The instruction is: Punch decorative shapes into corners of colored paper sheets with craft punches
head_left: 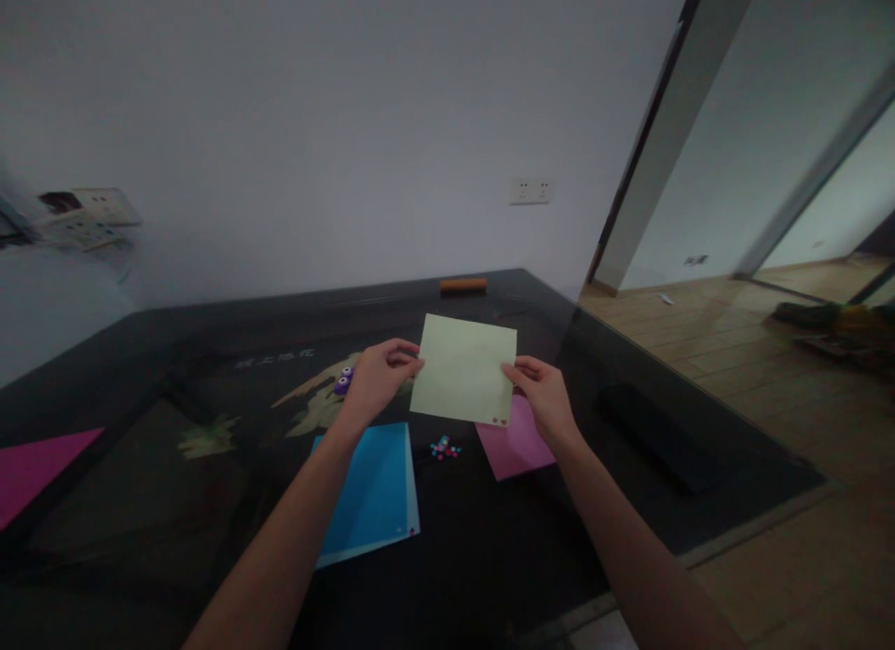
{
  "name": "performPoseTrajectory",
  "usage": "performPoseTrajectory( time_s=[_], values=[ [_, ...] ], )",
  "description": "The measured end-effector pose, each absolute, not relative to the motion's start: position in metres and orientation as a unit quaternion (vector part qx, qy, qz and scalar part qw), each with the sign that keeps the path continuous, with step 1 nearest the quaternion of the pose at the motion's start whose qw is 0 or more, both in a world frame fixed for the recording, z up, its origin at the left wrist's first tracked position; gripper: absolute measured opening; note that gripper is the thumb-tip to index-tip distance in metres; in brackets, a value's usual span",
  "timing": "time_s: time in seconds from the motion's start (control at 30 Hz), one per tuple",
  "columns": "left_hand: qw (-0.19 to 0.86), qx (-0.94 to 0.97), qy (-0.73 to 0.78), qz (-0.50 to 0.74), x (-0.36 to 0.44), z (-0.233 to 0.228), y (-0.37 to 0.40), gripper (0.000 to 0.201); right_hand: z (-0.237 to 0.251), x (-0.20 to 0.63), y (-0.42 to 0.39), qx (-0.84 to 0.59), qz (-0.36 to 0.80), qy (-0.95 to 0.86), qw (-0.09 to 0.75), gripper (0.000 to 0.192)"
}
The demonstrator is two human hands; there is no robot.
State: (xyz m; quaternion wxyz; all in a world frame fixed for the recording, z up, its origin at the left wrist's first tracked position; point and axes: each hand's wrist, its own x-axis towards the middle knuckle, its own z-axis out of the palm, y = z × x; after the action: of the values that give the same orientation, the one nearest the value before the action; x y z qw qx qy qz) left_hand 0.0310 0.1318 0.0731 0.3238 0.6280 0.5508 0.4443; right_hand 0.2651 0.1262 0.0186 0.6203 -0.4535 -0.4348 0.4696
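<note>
Between my two hands a pale yellow-green square sheet of paper [462,366] is held up above the dark table. My left hand [381,375] pinches its left edge, and my right hand [542,389] pinches the right edge. Two small reddish marks sit at the sheet's lower right corner. Below it lies a small heap of pink, blue and white bits [446,448]. Blue paper [370,491] rests under my left forearm, with a lighter sheet showing beneath it. Pink paper [517,445] lies partly behind the held sheet and my right hand.
A purple object with eye shapes [343,380] is beside my left hand. Magenta paper [42,468] lies at the table's left. An orange-brown cylinder [462,284] is at the back edge, near the wall. A long black object [654,435] lies on the right side of the table [489,557].
</note>
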Motion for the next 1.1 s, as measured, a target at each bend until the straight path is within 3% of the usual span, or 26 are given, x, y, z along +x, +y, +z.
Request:
performPoseTrajectory(
  time_s=[0.2,0.43,0.7,1.1],
  values=[
    [0.326,0.628,0.545,0.45,0.034,0.074,0.129,0.008,0.022,0.266,0.124,-0.475,0.416,-0.438,0.64,0.03],
    [0.356,0.636,0.51,0.457,0.045,0.063,0.13,0.008,0.028,0.288,0.124,-0.486,0.408,-0.481,0.605,0.028],
    [0.409,0.633,0.466,0.463,0.085,0.035,0.121,0.024,0.03,0.337,0.126,-0.525,0.435,-0.507,0.527,0.028],
    [0.43,0.67,0.526,0.299,0.105,-0.007,0.114,0.002,-0.013,0.357,0.133,-0.574,0.424,-0.542,0.445,0.038]
  ],
)
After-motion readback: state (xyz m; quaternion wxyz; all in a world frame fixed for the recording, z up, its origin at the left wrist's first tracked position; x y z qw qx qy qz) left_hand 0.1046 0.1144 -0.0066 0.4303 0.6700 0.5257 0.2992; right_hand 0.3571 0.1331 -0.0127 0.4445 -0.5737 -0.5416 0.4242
